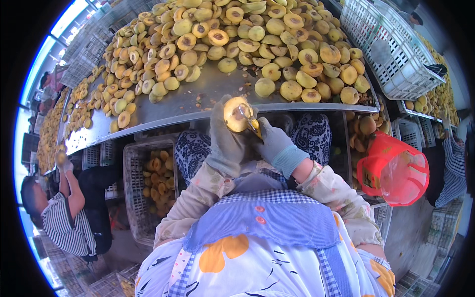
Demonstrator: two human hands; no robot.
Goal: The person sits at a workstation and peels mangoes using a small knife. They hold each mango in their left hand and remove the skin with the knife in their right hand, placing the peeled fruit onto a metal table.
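Observation:
In my gloved left hand (227, 144) I hold a halved yellow stone fruit (233, 115), its cut face turned up. My right hand (276, 143), also gloved, is closed around a small tool with a yellow handle (254, 127). The tool's looped metal tip (245, 110) meets the cut face near the brown centre. Both hands are just over the near rim of a metal table (207, 83). Beyond them lies a large heap of halved fruits (230, 37), some with brown centres showing. Bits of pit and scraps are scattered on the bare metal.
A plastic crate of fruit halves (130, 193) stands low at my left. A red plastic bag (389, 167) hangs at my right above more fruit (367, 126). A white crate (389, 48) sits at the upper right. Co-workers sit at the left (70, 219) and far right (451, 170).

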